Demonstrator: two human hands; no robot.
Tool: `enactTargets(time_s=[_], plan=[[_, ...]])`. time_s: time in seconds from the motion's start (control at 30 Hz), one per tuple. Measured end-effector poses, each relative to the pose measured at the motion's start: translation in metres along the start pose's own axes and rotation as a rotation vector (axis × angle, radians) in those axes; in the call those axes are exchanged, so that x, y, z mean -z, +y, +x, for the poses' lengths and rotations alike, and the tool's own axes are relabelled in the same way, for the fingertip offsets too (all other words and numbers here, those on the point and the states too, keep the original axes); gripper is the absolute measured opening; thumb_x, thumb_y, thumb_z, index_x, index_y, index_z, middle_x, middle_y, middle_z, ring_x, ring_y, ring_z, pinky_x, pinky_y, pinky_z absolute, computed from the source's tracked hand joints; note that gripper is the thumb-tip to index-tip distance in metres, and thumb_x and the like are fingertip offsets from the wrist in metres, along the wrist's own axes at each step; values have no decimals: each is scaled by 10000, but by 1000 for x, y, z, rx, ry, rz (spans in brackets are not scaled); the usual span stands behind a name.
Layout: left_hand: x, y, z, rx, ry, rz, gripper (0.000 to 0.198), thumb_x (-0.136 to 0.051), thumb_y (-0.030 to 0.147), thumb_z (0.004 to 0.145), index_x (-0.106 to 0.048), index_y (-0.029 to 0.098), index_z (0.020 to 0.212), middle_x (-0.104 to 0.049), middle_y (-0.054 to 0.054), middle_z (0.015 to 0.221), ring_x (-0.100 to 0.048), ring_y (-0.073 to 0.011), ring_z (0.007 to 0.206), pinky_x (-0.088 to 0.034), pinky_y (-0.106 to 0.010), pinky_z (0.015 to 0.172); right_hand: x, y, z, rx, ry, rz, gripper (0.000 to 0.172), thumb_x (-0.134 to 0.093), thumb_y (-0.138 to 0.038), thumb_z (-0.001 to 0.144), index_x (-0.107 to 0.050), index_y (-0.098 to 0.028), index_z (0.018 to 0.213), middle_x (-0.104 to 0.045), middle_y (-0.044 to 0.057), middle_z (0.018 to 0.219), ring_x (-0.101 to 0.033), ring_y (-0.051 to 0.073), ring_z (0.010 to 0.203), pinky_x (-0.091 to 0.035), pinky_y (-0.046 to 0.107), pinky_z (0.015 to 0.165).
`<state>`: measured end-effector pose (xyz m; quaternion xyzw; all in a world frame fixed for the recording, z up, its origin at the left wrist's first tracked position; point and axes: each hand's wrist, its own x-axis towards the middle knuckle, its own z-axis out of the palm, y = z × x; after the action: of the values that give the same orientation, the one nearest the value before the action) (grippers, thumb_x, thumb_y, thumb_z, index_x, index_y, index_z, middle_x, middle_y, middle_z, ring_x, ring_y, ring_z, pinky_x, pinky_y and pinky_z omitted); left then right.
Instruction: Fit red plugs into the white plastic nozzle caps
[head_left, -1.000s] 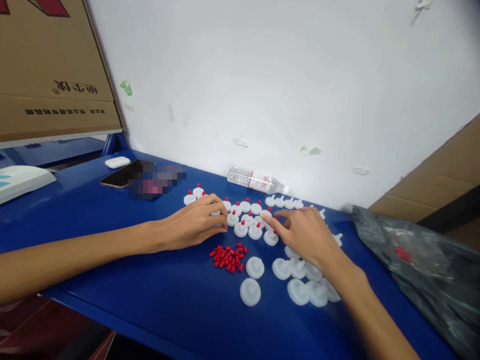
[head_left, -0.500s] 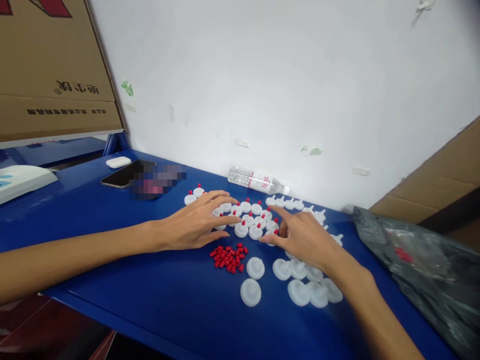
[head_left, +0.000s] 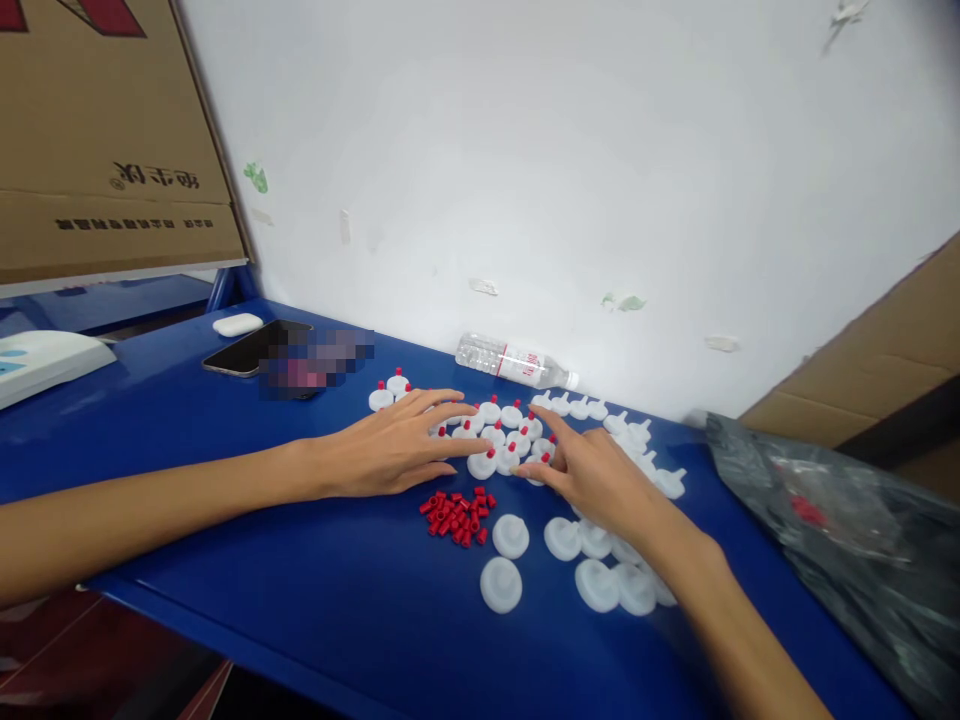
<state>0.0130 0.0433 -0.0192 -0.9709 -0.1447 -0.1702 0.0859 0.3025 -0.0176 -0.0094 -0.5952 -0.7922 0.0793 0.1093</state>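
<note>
A cluster of white round pieces with red tips (head_left: 481, 464) lies between my two hands on the blue table. My left hand (head_left: 397, 445) reaches over the cluster's left side, fingers spread, fingertips at the pieces. At the right side, my right hand (head_left: 589, 462) has thumb and index finger apart, both at the edge of the group; its other fingers curl under. Nothing is visibly gripped in either hand. A pile of small red caps (head_left: 456, 517) lies just below the cluster. Two white discs without red tips (head_left: 501, 585) lie near the pile.
More uncapped white pieces (head_left: 598, 586) lie below and behind my right hand. A clear plastic bottle (head_left: 514, 362) rests on its side by the wall. At left are a phone (head_left: 251, 350) and a white case (head_left: 238, 324). A dark plastic bag (head_left: 817, 520) covers the right side.
My right hand has moved slightly left, and the red-tipped pieces by it have shifted a little left with it. The left hand has barely moved.
</note>
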Motion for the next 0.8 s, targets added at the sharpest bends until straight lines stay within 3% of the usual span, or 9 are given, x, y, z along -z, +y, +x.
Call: enactTargets(time_s=[0.17,0.37,0.5,0.6,0.7,0.8], plan=[[2,4,0,-60,24,1,504,-605,184,984,-516,390,1435,-443,-128,1530,-432,-386,1396,-458,-570,1072,5,-1,0,-20,25,7,810,-544,-595,958,-252,-179,1589,-747,-7,721,-712,259,771,-471,343,691],[3,5,2,-60,35,-2,401,-651,202,956,-614,332,1333,-505,-139,1461,-470,-385,1360,-477,-559,1062,16,3,-3,-77,116,-163,796,-538,-707,898,-474,-163,1476,-733,10,719,-706,280,759,-453,383,712],[4,5,3,-40,-17,19,388,-650,231,955,-613,296,1335,-511,-146,1451,-464,-407,1354,-489,-581,1044,13,7,-3,-98,29,-182,827,-567,-759,847,-544,-166,1424,-748,25,731,-710,296,762,-466,393,693],[4,4,2,-29,-58,40,394,-627,250,971,-590,296,1360,-509,-140,1449,-450,-400,1358,-485,-580,1044,10,8,-1,-80,-7,-194,744,-554,-767,849,-644,-194,1314,-764,62,770,-717,314,771,-488,418,716],[1,2,0,-29,-28,25,399,-650,243,955,-599,307,1346,-540,-122,1408,-469,-372,1341,-473,-537,1062,8,7,0,-28,23,-184,614,-554,-747,863,-717,-238,1165,-780,95,891,-727,331,827,-505,453,779],[-1,-3,0,-24,-19,27,375,-637,249,964,-604,297,1335,-559,-120,1381,-471,-358,1331,-457,-517,1064,6,7,1,13,19,-118,547,-579,-684,889,-705,-233,1173,-780,94,908,-729,337,909,-505,451,824]])
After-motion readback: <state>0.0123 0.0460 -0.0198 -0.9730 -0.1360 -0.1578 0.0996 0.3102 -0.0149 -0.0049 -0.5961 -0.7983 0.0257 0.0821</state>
